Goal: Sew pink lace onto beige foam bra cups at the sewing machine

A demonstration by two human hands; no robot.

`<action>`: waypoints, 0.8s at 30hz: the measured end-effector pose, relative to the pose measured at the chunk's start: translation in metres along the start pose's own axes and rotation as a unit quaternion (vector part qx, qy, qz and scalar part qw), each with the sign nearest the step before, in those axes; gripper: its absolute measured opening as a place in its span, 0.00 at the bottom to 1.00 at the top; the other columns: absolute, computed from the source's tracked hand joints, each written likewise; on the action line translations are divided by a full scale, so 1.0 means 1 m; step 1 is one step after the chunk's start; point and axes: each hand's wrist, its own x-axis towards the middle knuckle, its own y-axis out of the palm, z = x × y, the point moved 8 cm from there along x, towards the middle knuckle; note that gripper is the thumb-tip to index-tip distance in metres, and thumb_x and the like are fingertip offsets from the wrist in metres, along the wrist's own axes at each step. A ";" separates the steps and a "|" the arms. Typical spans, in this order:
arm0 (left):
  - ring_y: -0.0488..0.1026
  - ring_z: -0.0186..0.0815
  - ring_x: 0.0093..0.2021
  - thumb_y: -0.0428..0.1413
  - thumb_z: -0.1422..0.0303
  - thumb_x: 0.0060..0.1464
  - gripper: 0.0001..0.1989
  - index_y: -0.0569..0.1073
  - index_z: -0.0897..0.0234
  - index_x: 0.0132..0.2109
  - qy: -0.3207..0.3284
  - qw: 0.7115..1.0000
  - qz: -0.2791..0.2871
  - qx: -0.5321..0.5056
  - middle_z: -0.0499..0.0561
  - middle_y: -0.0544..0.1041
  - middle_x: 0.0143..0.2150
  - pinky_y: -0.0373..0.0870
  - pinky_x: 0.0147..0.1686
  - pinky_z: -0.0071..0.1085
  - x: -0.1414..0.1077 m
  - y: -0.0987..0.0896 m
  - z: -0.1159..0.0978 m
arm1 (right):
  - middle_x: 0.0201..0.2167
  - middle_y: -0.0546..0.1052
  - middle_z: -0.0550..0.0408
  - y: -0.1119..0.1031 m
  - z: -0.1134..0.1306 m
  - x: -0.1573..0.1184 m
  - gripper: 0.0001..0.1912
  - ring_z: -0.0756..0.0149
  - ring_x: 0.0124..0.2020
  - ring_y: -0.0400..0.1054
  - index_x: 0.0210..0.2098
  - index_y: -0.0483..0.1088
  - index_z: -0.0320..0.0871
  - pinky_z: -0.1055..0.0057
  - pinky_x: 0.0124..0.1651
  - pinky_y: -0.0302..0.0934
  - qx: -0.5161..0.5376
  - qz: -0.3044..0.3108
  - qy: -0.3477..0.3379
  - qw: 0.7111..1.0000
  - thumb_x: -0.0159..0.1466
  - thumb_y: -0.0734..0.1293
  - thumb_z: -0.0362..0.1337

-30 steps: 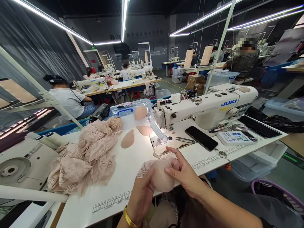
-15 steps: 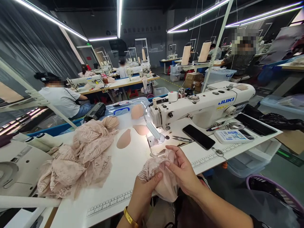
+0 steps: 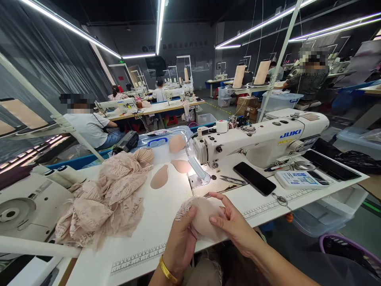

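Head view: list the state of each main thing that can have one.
Cup, domed, held
Left hand, closed on the cup
Right hand, closed on the cup
Lace pile, crumpled
Phone, screen dark
Snips, lying beside the phone
Lamp, lit
Ceiling lights, lit

Maker's name "JUKI", blue capitals: on the long white metal sewing machine [image 3: 258, 135] at right; small yellow sticker [image 3: 285, 141] beneath it, wording illegible. Second "JUKI", blue, smaller: on the white sewing machine [image 3: 114, 107] on the farther table [image 3: 160, 109]. "YING", dark lettering beside a round emblem: on the dark grey wall [image 3: 190, 33]; further characters follow (too faint to read). Two black printed ruler scales, left [image 3: 138, 257] and right [image 3: 268, 205]: on the white tabletop [image 3: 160, 206], figures unclear. Blue print, unreadable: on the flat white box [image 3: 297, 178].
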 end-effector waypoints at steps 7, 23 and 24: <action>0.79 0.52 0.55 0.74 0.60 0.49 0.21 0.84 0.67 0.47 0.017 1.000 -0.021 -0.001 0.60 0.84 0.50 0.75 0.58 0.43 0.002 0.003 -0.004 | 0.41 0.81 0.55 0.002 0.000 0.004 0.41 0.59 0.44 0.74 0.66 0.59 0.54 0.61 0.51 0.65 0.027 -0.007 -0.021 0.999 0.60 0.80 0.47; 0.80 0.50 0.49 0.73 0.60 0.47 0.22 0.83 0.66 0.47 -0.030 0.999 -0.011 0.042 0.59 0.84 0.46 0.76 0.53 0.42 0.014 0.007 -0.006 | 0.50 0.76 0.52 -0.001 0.007 -0.001 0.50 0.57 0.49 0.73 0.72 0.51 0.53 0.61 0.51 0.67 -0.102 0.032 -0.022 0.994 0.59 0.79 0.47; 0.80 0.50 0.49 0.71 0.58 0.50 0.20 0.82 0.65 0.47 -0.011 0.998 0.007 0.068 0.59 0.83 0.47 0.76 0.52 0.43 0.014 0.009 -0.015 | 0.53 0.74 0.51 0.000 0.010 -0.003 0.52 0.57 0.50 0.72 0.73 0.48 0.54 0.61 0.53 0.67 -0.146 0.058 -0.014 0.988 0.59 0.79 0.43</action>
